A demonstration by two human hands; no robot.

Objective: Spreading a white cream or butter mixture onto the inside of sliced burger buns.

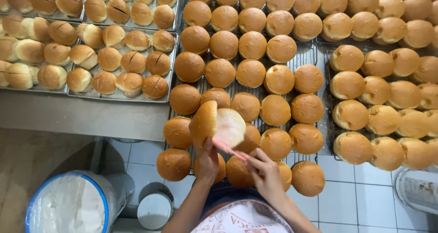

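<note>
My left hand (207, 162) holds a round golden bun (216, 123) that is split open, its pale inside facing right. My right hand (265, 173) grips a thin pink spreader (228, 149) whose tip lies against the bun's cut face. Both hands hover over the near edge of a wire rack (306, 54) covered with several whole brown buns (276, 110).
A metal tray (119, 95) of split, paler buns sits at the left, another rack of buns (383, 91) at the right. Below are a white tiled floor (356, 201), a blue-rimmed tub (68, 203) of white filling, and a small white lidded container (155, 209).
</note>
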